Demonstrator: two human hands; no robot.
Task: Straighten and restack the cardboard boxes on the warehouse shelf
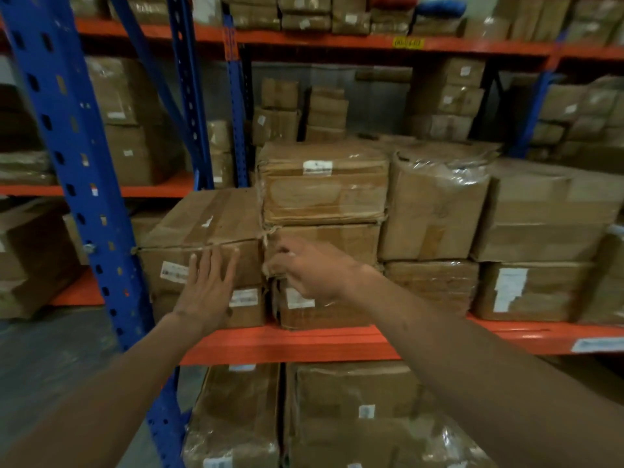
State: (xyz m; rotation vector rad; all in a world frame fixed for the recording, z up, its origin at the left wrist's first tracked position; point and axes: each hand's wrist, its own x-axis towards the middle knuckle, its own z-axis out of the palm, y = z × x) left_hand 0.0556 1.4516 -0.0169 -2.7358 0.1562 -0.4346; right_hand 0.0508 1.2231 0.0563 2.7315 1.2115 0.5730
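Note:
Brown cardboard boxes stand stacked on the orange shelf beam (304,346). My left hand (206,288) lies flat, fingers spread, on the front face of the left box (189,231), which sits turned a little askew. My right hand (304,268) reaches to the left corner of the middle box (331,241), fingers curled at its torn edge; whether it grips the box I cannot tell. A taped top box (324,187) rests on the middle box, and a labelled bottom box (320,312) lies beneath it.
A blue upright post (84,184) stands just left of the stack. A plastic-wrapped box (435,204) and more boxes (540,231) fill the shelf to the right. Boxes (337,417) sit on the level below; more fill the shelves behind and above.

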